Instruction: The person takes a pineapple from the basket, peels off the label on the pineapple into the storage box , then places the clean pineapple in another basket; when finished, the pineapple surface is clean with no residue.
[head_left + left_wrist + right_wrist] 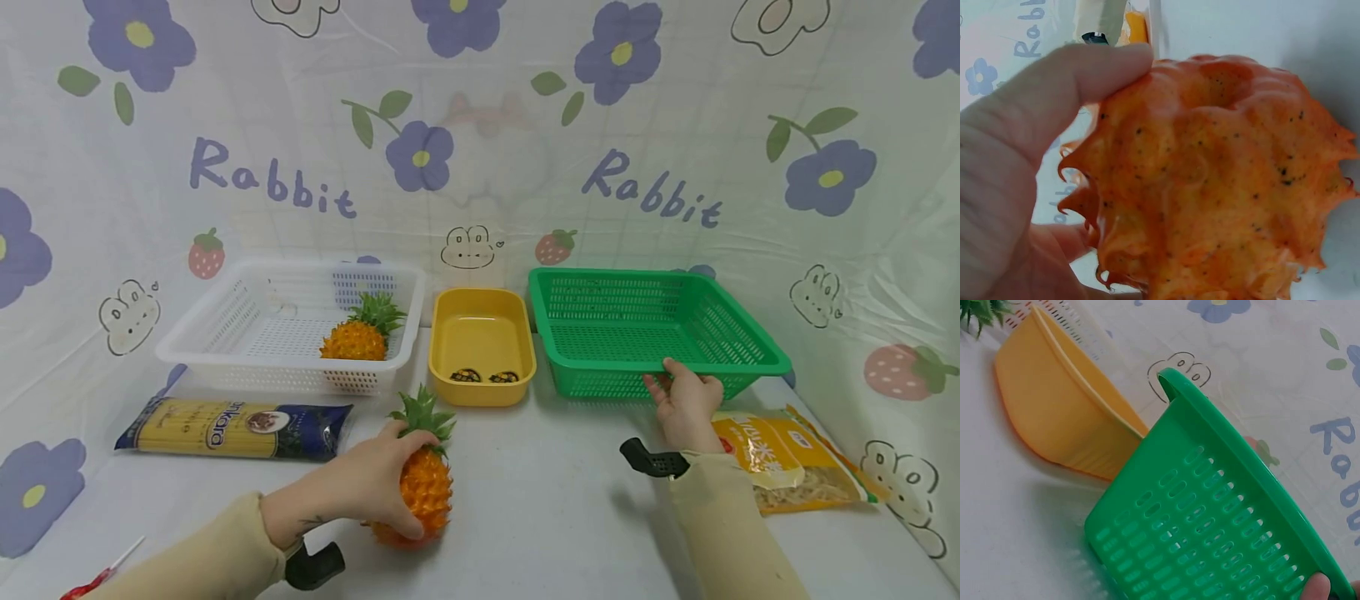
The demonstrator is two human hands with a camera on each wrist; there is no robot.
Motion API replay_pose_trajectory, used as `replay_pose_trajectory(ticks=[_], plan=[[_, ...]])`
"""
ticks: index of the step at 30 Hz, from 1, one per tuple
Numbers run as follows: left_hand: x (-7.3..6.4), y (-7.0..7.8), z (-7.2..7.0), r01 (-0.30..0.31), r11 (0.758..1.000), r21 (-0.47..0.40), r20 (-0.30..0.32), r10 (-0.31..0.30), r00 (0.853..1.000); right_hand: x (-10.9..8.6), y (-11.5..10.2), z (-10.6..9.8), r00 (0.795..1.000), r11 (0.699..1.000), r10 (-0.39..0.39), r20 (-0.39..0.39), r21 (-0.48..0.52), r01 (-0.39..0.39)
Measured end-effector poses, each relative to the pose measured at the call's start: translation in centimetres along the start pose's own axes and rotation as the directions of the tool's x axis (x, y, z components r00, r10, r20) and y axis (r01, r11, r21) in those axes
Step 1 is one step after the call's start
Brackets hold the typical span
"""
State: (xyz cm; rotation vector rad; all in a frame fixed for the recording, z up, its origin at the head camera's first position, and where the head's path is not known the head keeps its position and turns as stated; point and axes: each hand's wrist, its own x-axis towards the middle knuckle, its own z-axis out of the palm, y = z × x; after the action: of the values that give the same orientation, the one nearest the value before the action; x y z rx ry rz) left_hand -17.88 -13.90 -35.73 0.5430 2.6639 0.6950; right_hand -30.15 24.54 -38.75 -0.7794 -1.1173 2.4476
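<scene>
My left hand point(363, 477) grips an orange toy pineapple point(429, 492) from its left side, thumb low and fingers up near the leafy crown. In the left wrist view the spiky, dark-speckled body point(1210, 175) fills most of the frame; some fingers are hidden behind it. At the right, my right hand point(686, 404) pinches the front rim of a green slotted basket point(600, 367). Only fingertips point(1316, 587) show at that rim in the right wrist view. No goods are visible in the green basket.
A white basket point(292, 364) with another pineapple point(356, 340) stands back left. Between the baskets, a yellow bin point(480, 395) holds two small dark-and-gold items. A spaghetti pack point(240, 429) lies left, an orange food bag point(798, 467) right, and a red-ended white stick point(105, 575) front left.
</scene>
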Motion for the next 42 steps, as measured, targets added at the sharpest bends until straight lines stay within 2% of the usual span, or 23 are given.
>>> replay_pose_trajectory(ticks=[10,16,21,25,29,33,38,42], plan=[[-0.3,-0.2,-0.8,-0.113,0.991,0.064,0.017,0.112,0.994,0.1,0.0,-0.2,1.0,1.0,-0.002,-0.001,0.0,0.002],[-0.6,0.7,-1.9,-0.211,0.973,0.096,0.044,0.207,0.977,0.1,0.0,-0.2,1.0,1.0,-0.004,-0.012,-0.005,0.004],[-0.7,1.8,-3.9,-0.277,0.956,0.095,0.038,0.274,0.961,0.1,-0.1,-0.3,1.0,1.0,-0.003,-0.023,-0.002,0.003],[-0.8,2.6,-6.7,-0.298,0.946,0.125,-0.028,0.304,0.952,0.2,-0.1,-0.3,1.0,1.0,0.0,-0.021,0.009,0.0],[-0.6,2.8,-10.1,-0.282,0.945,0.163,-0.115,0.302,0.946,0.2,-0.1,-0.4,1.0,1.0,0.006,-0.019,0.012,-0.006],[0.0,1.7,-13.7,-0.216,0.955,0.203,-0.189,0.255,0.948,0.1,-0.1,-0.4,1.0,1.0,0.003,-0.018,0.004,-0.003],[0.7,-1.5,-17.9,-0.108,0.968,0.225,-0.26,0.166,0.951,0.0,0.0,-0.3,1.0,1.0,-0.008,-0.012,-0.007,0.008],[0.7,-4.6,-20.6,-0.028,0.965,0.262,-0.279,0.104,0.955,0.0,-0.1,0.0,1.0,1.0,-0.01,0.0,0.01,0.01]])
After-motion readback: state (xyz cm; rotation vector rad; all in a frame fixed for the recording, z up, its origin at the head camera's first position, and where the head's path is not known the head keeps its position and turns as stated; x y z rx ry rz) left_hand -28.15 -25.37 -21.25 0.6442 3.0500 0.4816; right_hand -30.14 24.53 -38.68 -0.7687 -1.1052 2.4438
